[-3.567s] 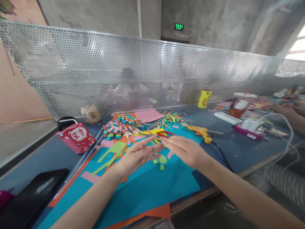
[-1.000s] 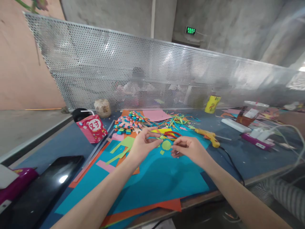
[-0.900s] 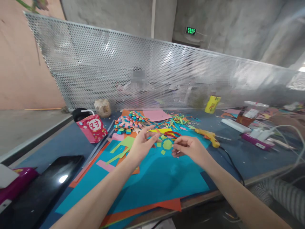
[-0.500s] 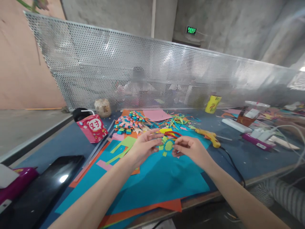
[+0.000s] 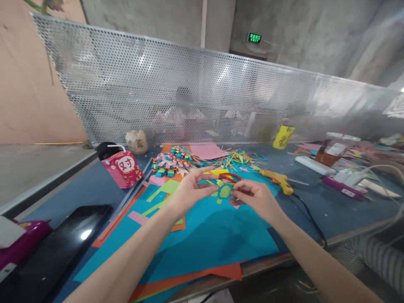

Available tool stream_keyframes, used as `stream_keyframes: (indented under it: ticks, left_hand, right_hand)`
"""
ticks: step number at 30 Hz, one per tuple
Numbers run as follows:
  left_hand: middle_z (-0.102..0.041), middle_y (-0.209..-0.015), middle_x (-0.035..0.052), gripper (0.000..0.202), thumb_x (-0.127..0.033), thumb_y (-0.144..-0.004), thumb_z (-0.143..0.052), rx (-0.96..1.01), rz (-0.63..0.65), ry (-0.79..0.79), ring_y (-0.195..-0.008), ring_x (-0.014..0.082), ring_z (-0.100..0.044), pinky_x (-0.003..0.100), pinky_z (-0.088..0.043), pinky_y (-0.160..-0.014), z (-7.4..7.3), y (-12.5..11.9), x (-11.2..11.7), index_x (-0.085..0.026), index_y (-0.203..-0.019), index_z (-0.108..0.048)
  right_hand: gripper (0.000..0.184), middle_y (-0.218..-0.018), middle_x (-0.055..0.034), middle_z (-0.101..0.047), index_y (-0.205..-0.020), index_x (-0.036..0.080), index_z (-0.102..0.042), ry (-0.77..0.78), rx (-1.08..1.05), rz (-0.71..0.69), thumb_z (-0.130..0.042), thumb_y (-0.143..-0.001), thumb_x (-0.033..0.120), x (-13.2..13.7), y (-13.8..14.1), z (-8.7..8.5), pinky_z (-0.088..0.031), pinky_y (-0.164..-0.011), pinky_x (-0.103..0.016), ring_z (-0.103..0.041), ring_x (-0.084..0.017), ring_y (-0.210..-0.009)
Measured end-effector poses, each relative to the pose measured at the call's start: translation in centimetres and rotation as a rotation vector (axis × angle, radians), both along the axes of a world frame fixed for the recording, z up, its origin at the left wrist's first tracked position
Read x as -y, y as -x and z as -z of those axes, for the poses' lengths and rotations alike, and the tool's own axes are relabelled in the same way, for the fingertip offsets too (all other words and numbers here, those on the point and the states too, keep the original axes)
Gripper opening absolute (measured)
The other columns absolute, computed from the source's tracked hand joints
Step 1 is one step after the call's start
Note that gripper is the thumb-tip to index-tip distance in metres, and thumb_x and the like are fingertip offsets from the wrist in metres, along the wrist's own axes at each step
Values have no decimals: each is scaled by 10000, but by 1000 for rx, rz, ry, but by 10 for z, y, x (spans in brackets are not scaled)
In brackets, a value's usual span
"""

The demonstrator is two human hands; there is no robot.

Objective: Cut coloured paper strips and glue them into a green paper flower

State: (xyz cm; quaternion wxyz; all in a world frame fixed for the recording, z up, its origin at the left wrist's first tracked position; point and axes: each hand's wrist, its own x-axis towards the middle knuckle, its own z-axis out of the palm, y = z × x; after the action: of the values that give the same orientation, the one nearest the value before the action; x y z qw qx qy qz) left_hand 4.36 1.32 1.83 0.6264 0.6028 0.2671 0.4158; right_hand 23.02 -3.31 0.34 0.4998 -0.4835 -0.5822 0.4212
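A small paper flower (image 5: 224,192), with a lime-green centre, a blue scalloped ring and green tabs around it, is held over the blue paper sheet (image 5: 217,235). Its right edge is pinched between the thumb and fingers of my right hand (image 5: 251,194). On the other side, my left hand (image 5: 192,187) has its thumb and fingers apart, close to the flower's left tabs; whether a fingertip touches them is hard to see. Red scissor-like handles (image 5: 232,176) lie just behind the flower, partly hidden by my right hand.
Colourful fringed paper pieces (image 5: 173,162) are heaped behind my hands, beside thin paper scraps (image 5: 238,158). A yellow glue gun (image 5: 279,181) lies right, its cord trailing forward. A pink drink carton (image 5: 123,169) and black phone (image 5: 69,244) are left. A perforated metal screen (image 5: 164,92) stands behind.
My left thumb and fingers have spread apart at the flower's left side. My right hand keeps its pinch, with the flower almost in the same place.
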Motion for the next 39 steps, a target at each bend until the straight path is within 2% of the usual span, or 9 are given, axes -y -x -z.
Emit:
stream_keyframes:
  ticks: [3, 13, 20, 23, 27, 39]
  left_hand:
    - [-593, -1008, 75, 546, -129, -630, -660, -47, -25, -46, -731, 104, -593, 254, -448, -689, 0, 0, 0, -172, -1137, -461]
    - [-577, -1000, 58, 523, -129, -621, -650, -132, -4, -107, -661, 74, -558, 247, -441, -646, 0, 1, -3, -170, -1112, -476]
    - [-595, -1032, 81, 461, -154, -656, -617, -161, -40, -115, -713, 108, -587, 248, -430, -620, -1, 4, -5, -173, -1100, -495]
    - [-592, -1052, 87, 486, -155, -656, -621, -205, 8, -129, -735, 118, -584, 235, -424, -591, -1, 4, -4, -173, -1123, -489]
    - [-599, -1036, 84, 481, -137, -647, -621, -226, 52, -125, -782, 130, -578, 255, -441, -641, 0, 4, -3, -164, -1112, -502]
    - [-598, -1012, 65, 530, -61, -613, -633, -192, 156, -14, -674, 83, -560, 240, -438, -629, 0, 5, 1, -179, -1115, -511]
  right_hand:
    - [156, -592, 10, -646, -685, 187, -566, -6, 26, 4, -641, -670, 322, -1, 0, 2, -535, -550, -252, -641, -150, -561]
    - [105, -616, 10, -645, -695, 200, -575, -68, 117, -6, -599, -714, 300, -1, -2, 4, -526, -579, -263, -639, -151, -583]
    - [102, -615, 6, -644, -690, 205, -576, -94, 149, 6, -593, -716, 303, -1, -2, 4, -526, -569, -266, -638, -155, -581]
    - [94, -614, 9, -643, -692, 208, -574, -100, 165, -1, -588, -719, 297, -1, -1, 4, -527, -568, -260, -636, -150, -579]
    - [90, -613, 8, -642, -694, 204, -569, -112, 179, 4, -585, -716, 290, 0, -1, 4, -525, -563, -260, -634, -151, -572]
    - [78, -630, -3, -639, -691, 200, -589, -198, 384, 38, -545, -736, 246, 7, 2, -4, -509, -541, -236, -624, -144, -572]
